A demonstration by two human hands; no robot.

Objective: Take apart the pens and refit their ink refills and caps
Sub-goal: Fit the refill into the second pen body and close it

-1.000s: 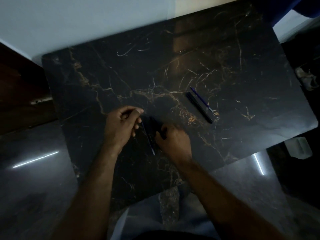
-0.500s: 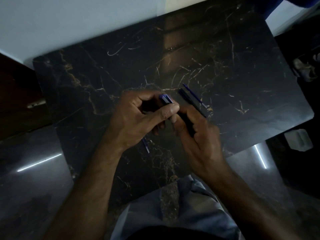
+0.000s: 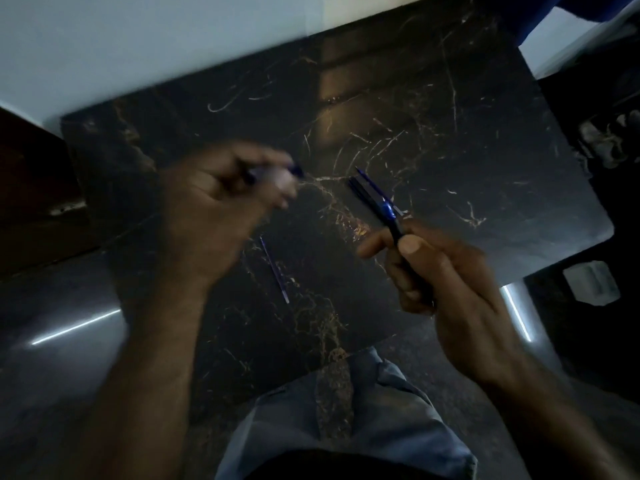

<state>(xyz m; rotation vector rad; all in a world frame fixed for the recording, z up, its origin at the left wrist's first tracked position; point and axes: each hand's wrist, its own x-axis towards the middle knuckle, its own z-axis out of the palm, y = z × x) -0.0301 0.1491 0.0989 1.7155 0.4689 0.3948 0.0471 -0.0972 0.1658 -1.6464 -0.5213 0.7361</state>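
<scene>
**Op:** Taking it left to right, with the loose refill [image 3: 275, 270] on the counter [image 3: 519, 140] as my landmark. My left hand [image 3: 221, 202] is up and to the left of it, badly smeared by motion. Its grip looks curled around something small and blue, probably a cap [image 3: 294, 169], with only a blue end showing past the fingers. I can't tell exactly what it is.

**Desk:** And the refill itself?

**Op:** It lies flat, thin and bluish, in the gap between my two hands and touching neither. Its long axis runs from upper left to lower right. My left hand seems a little nearer its top end, and my right hand [image 3: 446, 271] is off to its right.

**Desk:** What's the right doing?

**Op:** It's closed around a dark pen barrel [image 3: 394, 226], thumb pressing on top. The barrel angles up and away to the left. Just beyond its tip, above and right of the refill, another pen's parts [image 3: 363, 185] rest on the counter.

**Desk:** What's changed?

**Op:** Half a second back both hands were pressed together over one pen, right above the refill. Now they've pulled well apart, so I judge that the piece came off. Next, I'd say, the refill goes into that barrel, so their axes need lining up.
</scene>
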